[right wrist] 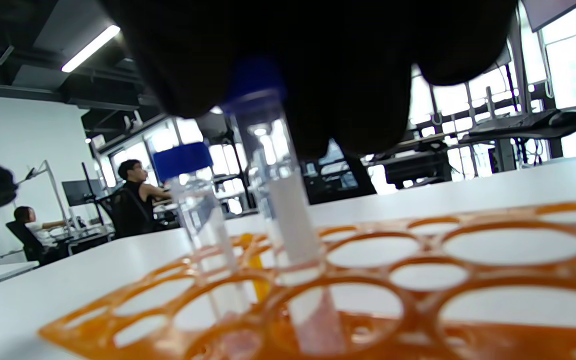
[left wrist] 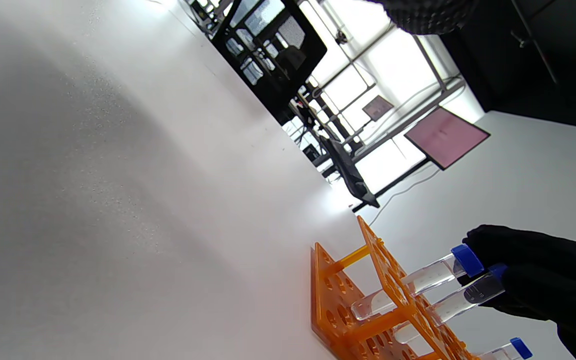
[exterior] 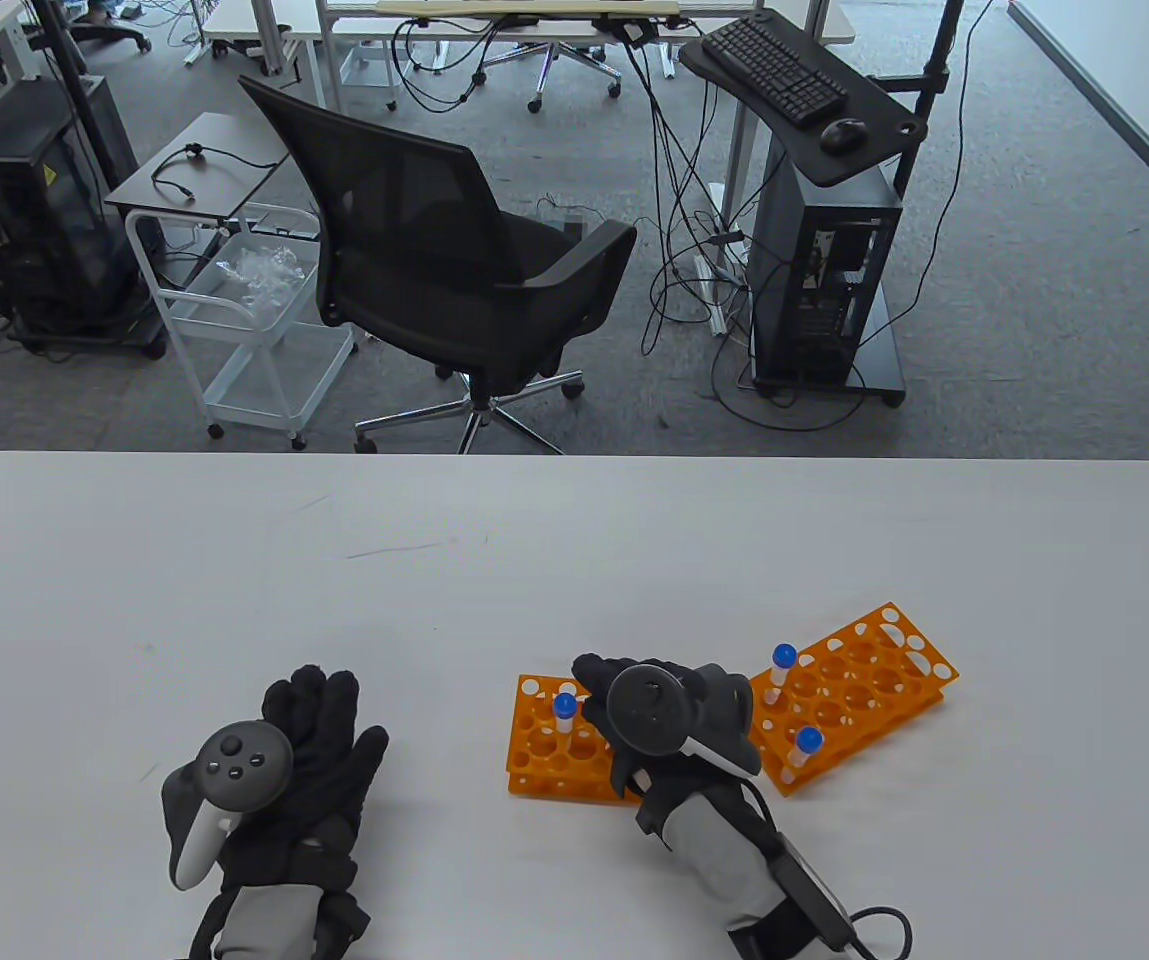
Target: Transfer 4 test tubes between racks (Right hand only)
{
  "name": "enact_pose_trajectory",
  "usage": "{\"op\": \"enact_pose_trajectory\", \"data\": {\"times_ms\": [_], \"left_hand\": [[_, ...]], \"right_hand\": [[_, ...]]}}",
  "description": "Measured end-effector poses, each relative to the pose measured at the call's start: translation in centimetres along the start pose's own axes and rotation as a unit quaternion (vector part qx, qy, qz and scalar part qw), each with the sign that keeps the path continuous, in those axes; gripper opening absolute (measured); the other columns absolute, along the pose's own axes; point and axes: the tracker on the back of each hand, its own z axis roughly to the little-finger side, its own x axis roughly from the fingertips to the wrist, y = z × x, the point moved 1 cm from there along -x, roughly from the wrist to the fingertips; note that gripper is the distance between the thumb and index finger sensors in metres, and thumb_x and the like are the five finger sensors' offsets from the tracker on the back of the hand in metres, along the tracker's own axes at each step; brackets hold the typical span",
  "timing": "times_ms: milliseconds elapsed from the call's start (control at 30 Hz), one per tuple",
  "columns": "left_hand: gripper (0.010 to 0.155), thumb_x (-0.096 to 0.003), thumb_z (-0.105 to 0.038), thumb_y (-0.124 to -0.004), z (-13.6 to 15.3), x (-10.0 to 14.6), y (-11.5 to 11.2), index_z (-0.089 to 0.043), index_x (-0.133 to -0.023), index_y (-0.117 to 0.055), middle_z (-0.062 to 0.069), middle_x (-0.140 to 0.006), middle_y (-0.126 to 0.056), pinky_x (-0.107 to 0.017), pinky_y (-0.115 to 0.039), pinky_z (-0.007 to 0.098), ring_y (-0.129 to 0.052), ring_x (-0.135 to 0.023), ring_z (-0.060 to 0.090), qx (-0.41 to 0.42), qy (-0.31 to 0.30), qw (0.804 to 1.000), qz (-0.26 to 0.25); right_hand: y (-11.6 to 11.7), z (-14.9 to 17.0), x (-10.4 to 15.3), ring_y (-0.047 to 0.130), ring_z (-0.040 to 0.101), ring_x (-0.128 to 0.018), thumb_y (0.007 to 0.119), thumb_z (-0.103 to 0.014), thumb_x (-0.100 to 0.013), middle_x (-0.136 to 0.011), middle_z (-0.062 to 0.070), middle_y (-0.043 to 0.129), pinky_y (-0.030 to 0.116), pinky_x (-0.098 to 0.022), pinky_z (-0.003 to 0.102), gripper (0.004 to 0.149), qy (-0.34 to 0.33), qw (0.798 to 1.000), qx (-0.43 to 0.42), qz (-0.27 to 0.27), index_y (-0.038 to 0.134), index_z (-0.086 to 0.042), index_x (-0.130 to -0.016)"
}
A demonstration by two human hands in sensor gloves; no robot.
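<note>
Orange racks [exterior: 564, 745] (two), four blue-capped tubes [exterior: 564, 712].

Both hands wear chunky black gloves with grey cuffs. The left hand [exterior: 319, 745] has a dark round tracker with small buttons and a white handle; the right hand [exterior: 679, 715] trails a black cable at the wrist.

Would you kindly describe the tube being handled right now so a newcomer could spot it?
On the white table sit two orange racks; look at the left rack, under the right hand. Two blue-capped tubes stand there: yours is the held tube, its cap covered by the fingers, unlike the free tube beside it.
</note>
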Motion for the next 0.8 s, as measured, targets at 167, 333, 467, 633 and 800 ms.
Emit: {"op": "enact_pose_trajectory", "data": {"times_ms": [167,333,467,633,800], "left_hand": [[0.070,-0.0589,-0.061,-0.053,0.00,0.00,0.00,-0.043,-0.114,-0.014,-0.017,-0.117,0.007,-0.075,0.015,0.041,0.022,-0.104,0.008,0.000,0.000,1.000,0.000],[0.070,-0.0589,-0.061,-0.053,0.00,0.00,0.00,-0.043,-0.114,-0.014,-0.017,-0.117,0.007,-0.075,0.015,0.041,0.022,-0.104,0.008,0.000,0.000,1.000,0.000],[0.070,-0.0588,-0.061,-0.053,0.00,0.00,0.00,-0.043,-0.114,-0.014,-0.017,-0.117,0.007,-0.075,0.015,0.041,0.022,-0.104,0.008,0.000,0.000,1.000,0.000],[0.070,-0.0588,-0.061,-0.053,0.00,0.00,0.00,-0.043,-0.114,-0.014,-0.017,-0.117,0.007,-0.075,0.014,0.041,0.022,-0.104,0.008,0.000,0.000,1.000,0.000],[0.070,-0.0589,-0.061,-0.053,-0.01,-0.02,-0.01,-0.043,-0.114,-0.014,-0.017,-0.117,0.007,-0.075,0.014,0.041,0.022,-0.104,0.008,-0.001,-0.001,1.000,0.000]], "right_hand": [[0.02,-0.08,0.02,0.091,0.043,-0.071,0.083,-0.027,-0.044,-0.082,0.017,0.095,0.068,-0.055,0.063,0.048,0.000,1.000,0.002,-0.006,0.083,-0.012,-0.090],[0.08,-0.10,0.04,0.091,0.043,-0.071,0.084,-0.026,-0.044,-0.083,0.017,0.095,0.068,-0.054,0.063,0.049,0.002,1.000,0.006,-0.014,0.083,-0.011,-0.090],[0.11,-0.10,0.06,0.091,0.043,-0.071,0.084,-0.026,-0.044,-0.083,0.017,0.095,0.068,-0.055,0.063,0.049,0.004,1.000,0.010,-0.020,0.082,-0.011,-0.090],[0.23,-0.12,0.07,0.091,0.043,-0.071,0.084,-0.026,-0.043,-0.083,0.017,0.095,0.068,-0.055,0.063,0.050,0.005,0.999,0.015,-0.028,0.082,-0.011,-0.091],[0.23,-0.11,0.08,0.091,0.043,-0.071,0.085,-0.027,-0.043,-0.083,0.017,0.095,0.068,-0.055,0.063,0.050,0.006,0.999,0.015,-0.030,0.082,-0.011,-0.091]]}}
